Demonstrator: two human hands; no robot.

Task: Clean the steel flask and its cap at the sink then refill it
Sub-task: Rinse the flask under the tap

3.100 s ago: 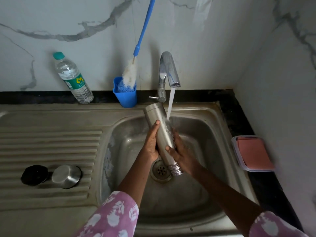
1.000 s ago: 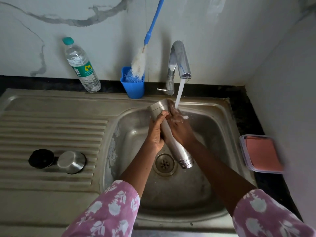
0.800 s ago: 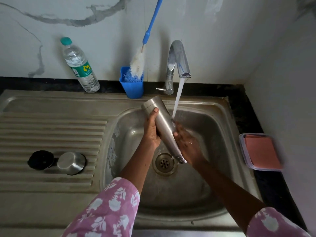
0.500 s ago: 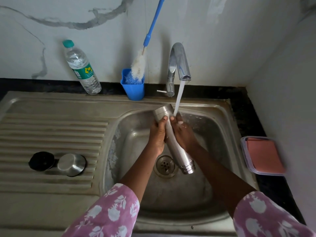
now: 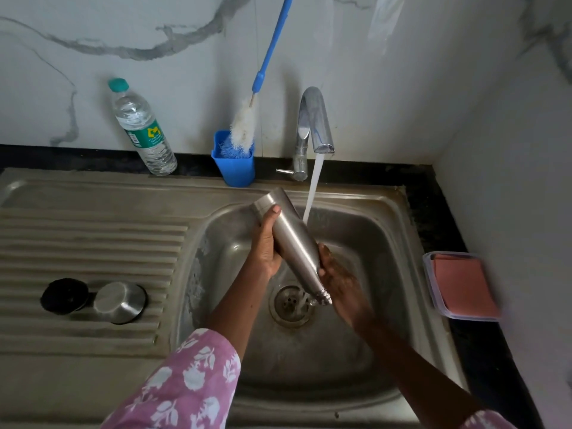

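Observation:
The steel flask (image 5: 294, 243) is upside down and tilted over the sink basin (image 5: 387, 230), its threaded mouth just above the drain (image 5: 289, 303). My left hand (image 5: 266, 246) grips its upper body near the base. My right hand (image 5: 339, 280) is wrapped around the neck end. Water runs from the tap (image 5: 315, 122) just right of the flask's upper body. The steel cap (image 5: 119, 301) and a black inner lid (image 5: 63, 295) lie on the ribbed drainboard (image 5: 93, 243) at the left.
A plastic water bottle (image 5: 142, 128) stands against the back wall. A blue cup (image 5: 235, 167) holds a long bottle brush (image 5: 247, 125). A clear box with a pink cloth (image 5: 461, 286) sits on the black counter at the right.
My right hand slid down the flask from near its base to the neck. The flask swung left out of the water stream.

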